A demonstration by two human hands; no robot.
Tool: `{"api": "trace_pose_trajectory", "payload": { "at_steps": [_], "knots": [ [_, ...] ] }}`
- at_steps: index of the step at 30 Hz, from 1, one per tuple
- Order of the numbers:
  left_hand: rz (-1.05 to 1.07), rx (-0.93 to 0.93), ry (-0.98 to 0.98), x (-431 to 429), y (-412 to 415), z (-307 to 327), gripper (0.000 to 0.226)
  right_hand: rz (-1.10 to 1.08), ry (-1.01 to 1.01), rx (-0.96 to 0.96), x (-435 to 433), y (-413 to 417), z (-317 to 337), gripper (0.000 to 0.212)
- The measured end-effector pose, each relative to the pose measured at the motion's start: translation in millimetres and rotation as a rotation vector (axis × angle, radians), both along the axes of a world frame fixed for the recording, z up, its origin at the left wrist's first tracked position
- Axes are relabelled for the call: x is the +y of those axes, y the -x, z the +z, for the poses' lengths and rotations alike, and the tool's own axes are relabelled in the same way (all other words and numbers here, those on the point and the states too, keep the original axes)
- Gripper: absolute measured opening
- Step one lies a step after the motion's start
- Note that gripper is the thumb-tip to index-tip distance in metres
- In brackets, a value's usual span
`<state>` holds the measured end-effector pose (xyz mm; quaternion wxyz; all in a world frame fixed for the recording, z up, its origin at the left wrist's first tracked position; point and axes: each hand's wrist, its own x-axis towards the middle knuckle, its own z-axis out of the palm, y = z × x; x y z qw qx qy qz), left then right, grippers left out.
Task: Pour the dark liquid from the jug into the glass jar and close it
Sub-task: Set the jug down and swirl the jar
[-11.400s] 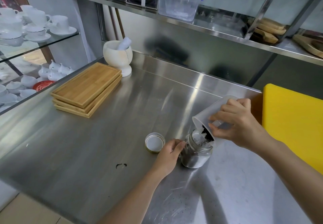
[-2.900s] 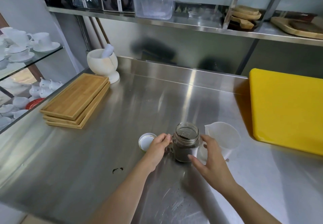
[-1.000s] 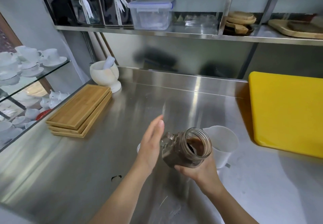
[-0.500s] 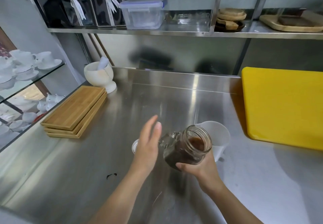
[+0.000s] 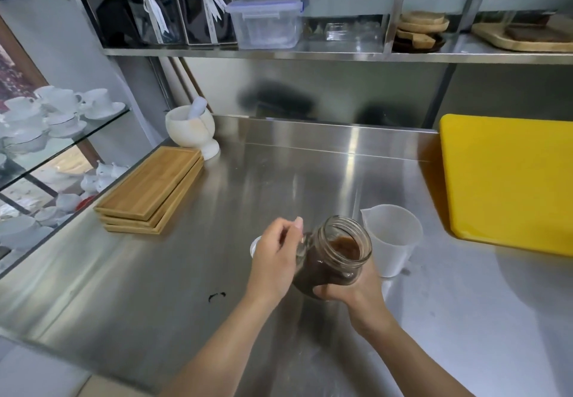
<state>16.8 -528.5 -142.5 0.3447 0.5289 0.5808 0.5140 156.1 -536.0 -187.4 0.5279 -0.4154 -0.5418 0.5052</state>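
Above the steel counter (image 5: 155, 288) we held the glass jar (image 5: 333, 255) tilted in our right hand (image 5: 356, 288), fingers wrapped under its base, dark liquid inside. Half a second earlier our left hand (image 5: 273, 260) had been flat and open beside it; now its fingers had curled loosely against the jar's handle side, though we could not tell if they gripped it. The jug (image 5: 392, 238) stood behind. The lid (image 5: 255, 246) lay mostly hidden under the left hand, so closing remained.

My left hand (image 5: 274, 258) hides most of the lid (image 5: 253, 246); my right hand (image 5: 356, 288) covers the jar's (image 5: 333, 255) underside.
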Motion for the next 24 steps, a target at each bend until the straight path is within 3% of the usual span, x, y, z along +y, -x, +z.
{"api": "trace_pose_trajectory", "payload": {
  "at_steps": [3, 6, 10, 16, 21, 24],
  "knots": [
    [0.016, -0.034, 0.007, -1.1, 2.5, 2.8, 0.048, 0.034, -0.022, -0.01, -5.2, 9.0, 5.1, 0.087],
    [0.135, -0.231, 0.073, 2.1, 9.7, -1.6, 0.05, 0.111, -0.002, -0.037, -11.0, 16.7, 14.4, 0.086],
    [0.28, -0.4, 0.079, 5.0, 26.2, -10.6, 0.054, 0.287, 0.004, -0.202, -8.5, 13.3, 21.0, 0.115],
    [0.44, -0.659, 0.0, 10.4, 44.7, -18.6, 0.029, -0.096, -0.007, -0.047, -9.0, 12.2, 23.0, 0.113],
    [0.424, -0.614, 0.048, 10.0, 35.4, -15.2, 0.054, 0.245, 0.021, -0.129, -23.8, 51.0, 15.6, 0.099],
    [0.452, -0.621, 0.045, 10.2, 42.8, -16.5, 0.049, 0.141, 0.044, -0.127, -19.7, 47.3, 13.5, 0.108]
  ]
}}
